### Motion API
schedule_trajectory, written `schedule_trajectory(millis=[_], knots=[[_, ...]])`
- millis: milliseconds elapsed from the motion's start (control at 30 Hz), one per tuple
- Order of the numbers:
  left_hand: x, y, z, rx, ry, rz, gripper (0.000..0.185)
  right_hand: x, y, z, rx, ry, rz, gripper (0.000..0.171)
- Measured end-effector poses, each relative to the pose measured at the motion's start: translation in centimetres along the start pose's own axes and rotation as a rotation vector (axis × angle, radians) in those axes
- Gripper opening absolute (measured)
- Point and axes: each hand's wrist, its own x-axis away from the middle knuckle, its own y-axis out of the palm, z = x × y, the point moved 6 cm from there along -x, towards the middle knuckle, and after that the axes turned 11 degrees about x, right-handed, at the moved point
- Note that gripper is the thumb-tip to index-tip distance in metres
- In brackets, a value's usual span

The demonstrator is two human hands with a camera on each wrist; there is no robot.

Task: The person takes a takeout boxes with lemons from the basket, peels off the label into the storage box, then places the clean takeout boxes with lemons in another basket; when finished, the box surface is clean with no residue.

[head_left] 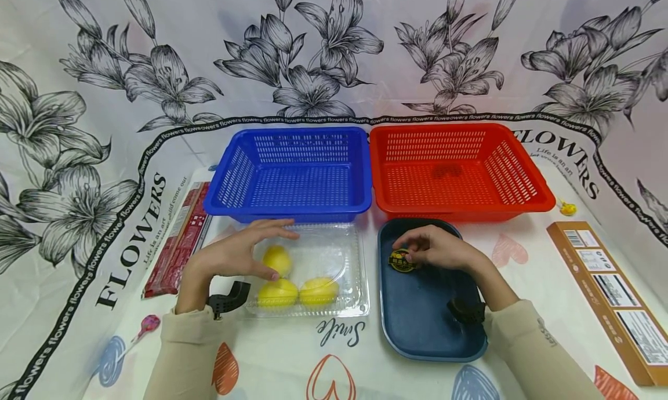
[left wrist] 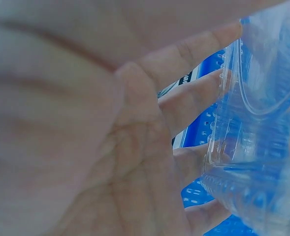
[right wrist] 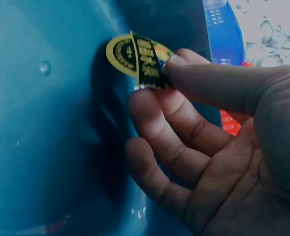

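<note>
A clear plastic clamshell box (head_left: 334,255) lies on the table with three yellow lemons (head_left: 319,291) inside. My left hand (head_left: 245,252) rests on its left side, fingers stretched over the lid and thumb near the front lemon (head_left: 278,293). The left wrist view shows straight fingers (left wrist: 194,98) against the box's clear edge (left wrist: 263,147). My right hand (head_left: 423,250) hovers over a dark blue tray (head_left: 417,324) and pinches a round yellow-and-black sticker (head_left: 400,261). In the right wrist view the sticker (right wrist: 135,54) sits between thumb and forefinger, partly folded, close to the tray (right wrist: 46,123).
A blue basket (head_left: 219,197) and a red basket (head_left: 543,200) stand side by side behind the box and tray. A red packet (head_left: 180,237) lies at the left, a long brown carton (head_left: 610,290) at the right. One lollipop (head_left: 148,324) lies front left, a yellow one (head_left: 567,208) far right.
</note>
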Motion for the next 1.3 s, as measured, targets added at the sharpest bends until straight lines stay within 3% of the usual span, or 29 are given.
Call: schedule_trajectory(millis=[667,1000,1300], knots=[[0.1,0.1,-0.1,-0.005,-0.016,0.005,0.073,0.2,-0.6,0.0,0.226,0.031,0.114,0.030],[0.4,0.0,0.1,-0.015,-0.005,-0.006,0.073,1.6,-2.3,-1.3,0.139,0.022,0.167,0.029],[1.0,-0.1,0.5,-0.034,-0.025,0.009,0.070,4.3,-5.2,-1.0,0.031,0.046,0.325,0.029]])
